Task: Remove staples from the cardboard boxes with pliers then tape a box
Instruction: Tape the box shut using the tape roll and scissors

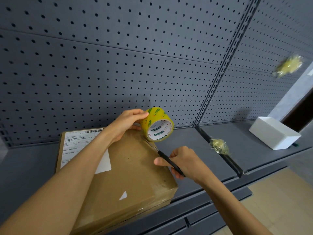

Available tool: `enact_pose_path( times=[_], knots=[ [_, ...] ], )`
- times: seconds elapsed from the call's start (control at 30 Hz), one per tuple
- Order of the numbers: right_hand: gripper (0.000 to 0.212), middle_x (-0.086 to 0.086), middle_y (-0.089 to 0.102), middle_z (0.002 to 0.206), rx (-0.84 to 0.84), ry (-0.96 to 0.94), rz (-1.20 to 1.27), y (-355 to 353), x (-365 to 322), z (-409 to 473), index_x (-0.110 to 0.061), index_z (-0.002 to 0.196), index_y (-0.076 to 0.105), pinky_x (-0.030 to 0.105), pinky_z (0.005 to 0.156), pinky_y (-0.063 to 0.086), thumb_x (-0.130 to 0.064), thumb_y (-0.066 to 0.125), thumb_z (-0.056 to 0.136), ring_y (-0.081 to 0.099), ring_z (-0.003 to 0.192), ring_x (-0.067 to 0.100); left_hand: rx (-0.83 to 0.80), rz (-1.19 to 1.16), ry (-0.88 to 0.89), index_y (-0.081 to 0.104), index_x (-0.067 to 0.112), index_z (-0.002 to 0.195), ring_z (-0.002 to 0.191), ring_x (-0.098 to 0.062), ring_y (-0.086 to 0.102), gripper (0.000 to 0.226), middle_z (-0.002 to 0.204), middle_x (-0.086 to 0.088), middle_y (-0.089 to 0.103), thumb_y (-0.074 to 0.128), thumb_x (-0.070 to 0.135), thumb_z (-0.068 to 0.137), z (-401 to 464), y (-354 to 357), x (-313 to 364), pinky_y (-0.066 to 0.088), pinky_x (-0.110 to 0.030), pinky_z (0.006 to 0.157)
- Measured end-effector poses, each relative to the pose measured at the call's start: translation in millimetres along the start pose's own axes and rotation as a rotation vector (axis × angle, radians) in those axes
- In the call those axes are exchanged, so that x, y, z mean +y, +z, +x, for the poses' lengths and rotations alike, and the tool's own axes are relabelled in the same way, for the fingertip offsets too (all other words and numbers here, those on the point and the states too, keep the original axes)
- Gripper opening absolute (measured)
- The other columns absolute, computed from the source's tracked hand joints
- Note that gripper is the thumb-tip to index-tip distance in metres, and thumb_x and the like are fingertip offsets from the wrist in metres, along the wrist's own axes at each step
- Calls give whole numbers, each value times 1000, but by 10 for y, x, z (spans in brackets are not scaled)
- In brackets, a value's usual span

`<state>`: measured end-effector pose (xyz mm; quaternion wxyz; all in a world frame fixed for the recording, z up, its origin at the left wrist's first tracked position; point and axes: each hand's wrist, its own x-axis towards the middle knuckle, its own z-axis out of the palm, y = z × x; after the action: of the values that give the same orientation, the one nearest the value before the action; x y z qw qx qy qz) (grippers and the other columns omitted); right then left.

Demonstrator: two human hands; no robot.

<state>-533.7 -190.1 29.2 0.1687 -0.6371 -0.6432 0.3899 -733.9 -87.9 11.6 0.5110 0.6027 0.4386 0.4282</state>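
Note:
A brown cardboard box [132, 168] with a white shipping label lies flat on the dark grey shelf [183, 141]. My left hand [125, 124] grips a yellow roll of packing tape [158, 124] at the box's far right corner, the roll standing on edge and touching the box. My right hand [184, 162] holds a slim black tool [170, 162], its tip pointing at the box edge just below the roll. Clear tape runs along the box's right side.
A grey pegboard wall [118, 65] backs the shelf. A crumpled wad of used tape [219, 146] lies on the shelf divider, another wad [289, 66] sticks to the pegboard. A white foam box [274, 133] stands at the right. Wooden floor shows below right.

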Motion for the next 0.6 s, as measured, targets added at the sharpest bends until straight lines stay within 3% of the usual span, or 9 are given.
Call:
enact_pose_path(
  times=[0.3,0.6],
  knots=[
    [57,7,52,45,6,-18,-1,-5,-21,30,-7,50,52,19,44,42,-55,79,65,47,37,13,1,-15,-4,69,18,94,91,-13,62,23,91,1,68,53,36,92,-6,18,5,50,-30,84],
    [56,3,50,41,22,3,-1,35,-122,100,-7,55,51,18,41,42,-53,81,64,47,34,12,14,-20,-10,68,18,95,90,-12,63,22,91,0,68,53,34,92,-23,21,19,49,-28,82]
  ],
)
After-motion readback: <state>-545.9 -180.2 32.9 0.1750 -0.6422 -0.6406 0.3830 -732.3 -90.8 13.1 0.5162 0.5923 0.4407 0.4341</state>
